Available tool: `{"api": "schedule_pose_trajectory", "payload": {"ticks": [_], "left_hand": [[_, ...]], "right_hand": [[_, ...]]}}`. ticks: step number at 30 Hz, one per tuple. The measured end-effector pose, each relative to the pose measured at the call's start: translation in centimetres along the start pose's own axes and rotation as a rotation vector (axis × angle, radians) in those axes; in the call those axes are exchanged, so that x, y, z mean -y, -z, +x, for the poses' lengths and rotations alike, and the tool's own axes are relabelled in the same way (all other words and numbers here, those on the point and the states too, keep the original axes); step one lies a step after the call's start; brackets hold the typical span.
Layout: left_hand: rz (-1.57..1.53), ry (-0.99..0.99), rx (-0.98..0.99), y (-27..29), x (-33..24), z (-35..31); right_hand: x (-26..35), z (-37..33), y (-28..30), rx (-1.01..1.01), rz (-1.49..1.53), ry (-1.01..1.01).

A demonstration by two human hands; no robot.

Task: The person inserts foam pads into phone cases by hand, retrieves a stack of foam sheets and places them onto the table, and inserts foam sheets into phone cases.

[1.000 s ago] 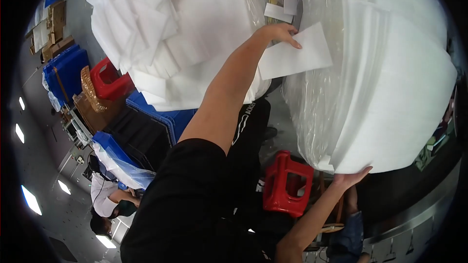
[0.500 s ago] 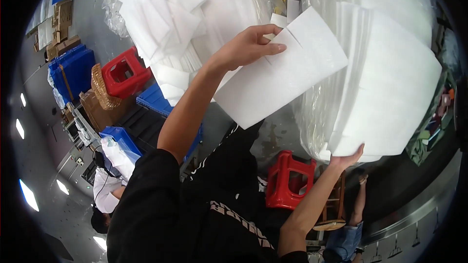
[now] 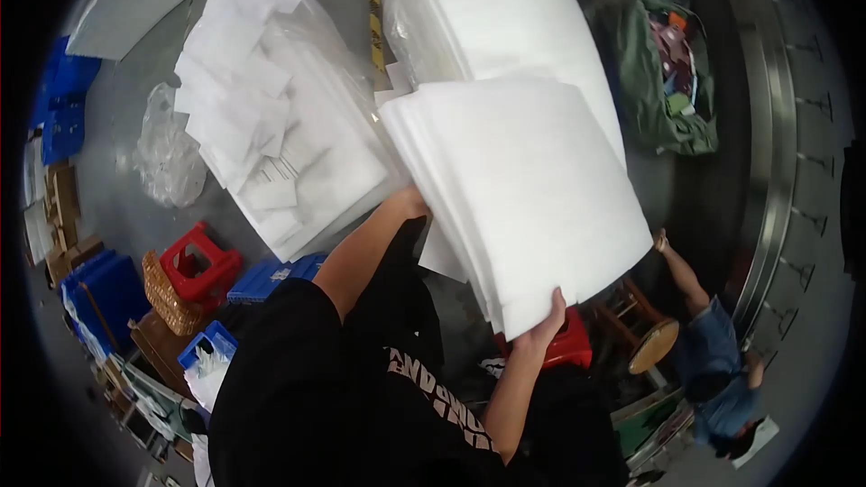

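Firmly held: a white foam stack (image 3: pixel 532 189) in the right hand (image 3: pixel 541 329)

The foam stack, several sheets thick, slants in front of the person's black shirt (image 3: pixel 343 424). The hands are apart. The right one is clamped on the stack's near edge, thumb along the top face, fingers out of sight beneath. The left hand (image 3: pixel 416 202) is at the stack's left edge, mostly hidden behind it, so whether its fingers close on anything cannot be told. A single sheet (image 3: pixel 441 257) pokes out from under the stack, near that hand.

Beyond the stack, and partly covered by it, is a larger bundle (image 3: pixel 519 27) of white foam with clear plastic along its side. Left of the stack, past the left forearm (image 3: pixel 365 248), loose white pieces (image 3: pixel 239 81) lie heaped on more foam. A green sack (image 3: pixel 677 131) of coloured things is well to the stack's right. A red stool (image 3: pixel 573 343) shows partly below its near edge; a round wooden stool (image 3: pixel 656 345) and a co-worker (image 3: pixel 717 352) in blue are farther right.
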State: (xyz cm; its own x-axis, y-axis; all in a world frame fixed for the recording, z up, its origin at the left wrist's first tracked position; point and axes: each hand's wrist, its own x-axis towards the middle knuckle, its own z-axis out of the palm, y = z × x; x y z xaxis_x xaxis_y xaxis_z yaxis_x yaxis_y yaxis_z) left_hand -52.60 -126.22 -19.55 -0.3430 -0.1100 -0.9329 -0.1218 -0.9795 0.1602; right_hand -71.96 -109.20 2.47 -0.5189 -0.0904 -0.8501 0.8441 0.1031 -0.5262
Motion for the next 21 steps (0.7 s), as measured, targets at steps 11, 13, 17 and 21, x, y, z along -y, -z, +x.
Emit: {"api": "schedule_pose_trajectory", "payload": {"ticks": [11, 13, 17, 21], "left_hand": [[-0.093, -0.094, 0.413, -14.5, 8.9, -25.3], [0.291, -0.233, 0.38, -16.9, 7.9, -26.6], [0.638, 0.007, 0.315, -20.9, 8.6, -22.9], [0.974, 0.398, 0.313, -25.3, 8.9, -19.6]], "right_hand": [[-8.2, -17.9, 39.2, 0.17, 0.561, 0.146], [-10.3, -19.6, 40.5, 0.181, 0.637, 0.241], [-12.4, -24.1, 43.1, 0.183, 0.768, 0.487], [-16.3, -27.6, 40.8, -0.124, 0.826, 0.747]]}}
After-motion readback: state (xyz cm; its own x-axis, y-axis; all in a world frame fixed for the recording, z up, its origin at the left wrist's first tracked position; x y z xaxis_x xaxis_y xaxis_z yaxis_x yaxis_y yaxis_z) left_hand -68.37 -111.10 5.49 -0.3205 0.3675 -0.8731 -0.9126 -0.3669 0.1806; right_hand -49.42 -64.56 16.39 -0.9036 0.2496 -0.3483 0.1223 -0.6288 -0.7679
